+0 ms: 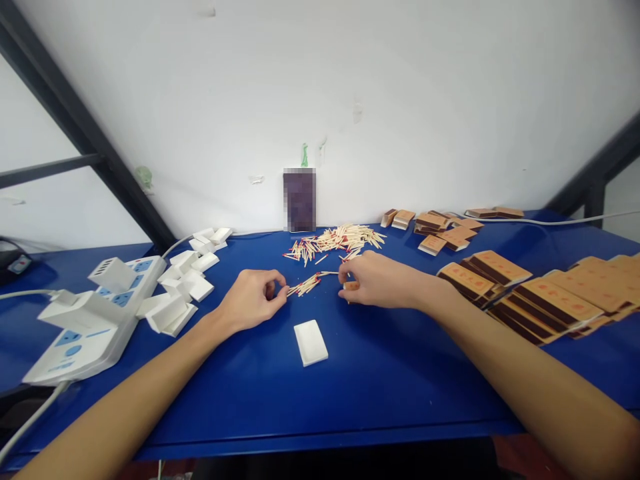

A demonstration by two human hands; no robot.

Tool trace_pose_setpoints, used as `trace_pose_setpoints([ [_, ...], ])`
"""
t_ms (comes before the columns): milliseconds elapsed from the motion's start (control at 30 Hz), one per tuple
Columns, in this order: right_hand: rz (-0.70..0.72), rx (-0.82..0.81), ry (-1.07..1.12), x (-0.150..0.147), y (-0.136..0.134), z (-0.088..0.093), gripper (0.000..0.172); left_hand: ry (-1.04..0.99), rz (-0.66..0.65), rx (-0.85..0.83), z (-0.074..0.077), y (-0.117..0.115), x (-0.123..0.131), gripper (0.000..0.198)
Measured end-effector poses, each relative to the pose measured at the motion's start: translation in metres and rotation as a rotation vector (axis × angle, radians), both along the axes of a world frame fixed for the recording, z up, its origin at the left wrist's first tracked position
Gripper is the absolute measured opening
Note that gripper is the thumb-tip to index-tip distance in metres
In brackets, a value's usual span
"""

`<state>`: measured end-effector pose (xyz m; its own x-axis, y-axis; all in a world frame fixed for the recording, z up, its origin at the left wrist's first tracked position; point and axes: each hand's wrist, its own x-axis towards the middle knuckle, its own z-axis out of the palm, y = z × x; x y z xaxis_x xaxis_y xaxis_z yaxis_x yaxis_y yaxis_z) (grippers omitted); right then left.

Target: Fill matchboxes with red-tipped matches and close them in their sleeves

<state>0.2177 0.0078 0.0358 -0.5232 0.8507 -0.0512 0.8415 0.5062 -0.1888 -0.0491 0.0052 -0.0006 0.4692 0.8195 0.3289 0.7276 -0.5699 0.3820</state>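
Observation:
A small group of red-tipped matches (309, 286) lies on the blue table between my hands. My left hand (255, 297) is closed in a pinch at the left end of this group, thumb and index finger on match ends. From the other side, my right hand (373, 279) has its fingers curled down at a match, whose stick reaches left towards the group; its fingertips are partly hidden. Closer to me sits a white matchbox tray (311, 343). Behind the hands a loose heap of matches (350, 237) is spread out.
White empty trays (187, 273) are piled at the left, beside a white power strip (110, 333) with plugs and cables. Brown matchbox sleeves (555, 300) lie stacked at the right, with more sleeves (445, 230) farther back. A blurred dark rectangle (301, 200) stands against the wall.

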Motion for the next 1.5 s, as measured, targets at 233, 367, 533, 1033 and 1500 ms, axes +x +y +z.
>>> trace_pose_setpoints([
  [233,-0.038,0.25,0.095,0.001,0.006,-0.009,0.022,0.13,0.038,0.095,-0.001,0.006,0.001,0.04],
  [367,0.038,0.32,0.153,-0.028,-0.004,-0.026,0.017,0.109,0.051,-0.038,0.0,0.003,0.003,0.03],
  [533,0.242,0.44,0.137,-0.044,-0.002,-0.039,0.029,0.111,0.043,0.047,0.002,0.002,0.003,0.02],
  [1033,0.283,0.301,0.247,-0.036,0.013,-0.048,0.021,0.148,0.042,-0.011,-0.001,0.009,-0.001,0.018],
  [1500,0.089,0.276,0.231,-0.046,0.002,-0.044,0.016,0.091,0.015,0.054,-0.007,0.014,0.003,0.022],
])
